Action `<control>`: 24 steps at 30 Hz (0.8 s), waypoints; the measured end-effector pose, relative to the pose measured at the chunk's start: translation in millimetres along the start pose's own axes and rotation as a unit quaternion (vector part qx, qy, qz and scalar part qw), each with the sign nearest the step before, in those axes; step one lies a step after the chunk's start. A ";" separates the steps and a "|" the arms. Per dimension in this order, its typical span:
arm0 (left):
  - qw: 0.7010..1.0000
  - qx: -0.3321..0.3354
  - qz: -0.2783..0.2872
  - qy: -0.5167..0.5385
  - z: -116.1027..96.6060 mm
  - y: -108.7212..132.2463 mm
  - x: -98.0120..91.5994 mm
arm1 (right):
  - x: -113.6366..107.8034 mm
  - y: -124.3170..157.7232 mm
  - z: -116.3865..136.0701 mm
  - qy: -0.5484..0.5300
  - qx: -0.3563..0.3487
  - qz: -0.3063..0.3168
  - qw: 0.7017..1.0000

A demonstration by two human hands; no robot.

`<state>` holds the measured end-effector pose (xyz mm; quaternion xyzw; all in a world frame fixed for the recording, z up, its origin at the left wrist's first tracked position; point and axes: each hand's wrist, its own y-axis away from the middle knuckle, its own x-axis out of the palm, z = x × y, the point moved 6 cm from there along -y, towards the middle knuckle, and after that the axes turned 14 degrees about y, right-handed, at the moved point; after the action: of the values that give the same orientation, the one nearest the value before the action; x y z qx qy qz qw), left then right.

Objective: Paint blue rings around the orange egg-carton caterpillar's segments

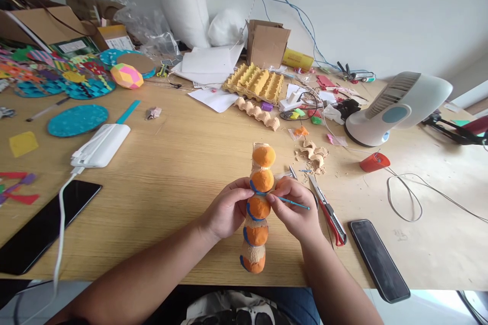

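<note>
A strip cut from an egg carton (263, 181), its domed cups covered in orange with blue along their left edges, stands lengthwise in front of me. Bare tan cardboard shows between several cups. My left hand (229, 205) grips the strip's left side, thumb near the second cup from the far end. A thin blue stick (295, 203) is pinched in my right hand (297, 205). The stick's left end lies across the gap between the second and third cups, close to my left thumb. My fingers partly hide the strip's edges there.
Right of my hands lie a red utility knife (330, 213), a black phone (379, 259) and cardboard scraps (312, 152). A white fan (396, 111) stands farther back. Yellow egg trays (253, 84) lie behind. At left are a power bank (101, 146) and a dark tablet-like device (46, 226).
</note>
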<state>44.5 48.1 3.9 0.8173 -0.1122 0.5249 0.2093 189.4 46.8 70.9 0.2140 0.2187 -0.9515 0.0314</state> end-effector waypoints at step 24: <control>0.996 0.047 -0.069 -0.040 -4.8 -3.0 -2.6 | -4.1 -1.3 -4.2 0.029 -0.005 -0.012 1.000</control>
<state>40.7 52.9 2.6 0.8524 -0.0395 0.4808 0.2015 194.6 49.7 69.8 0.2383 0.2270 -0.9442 0.0145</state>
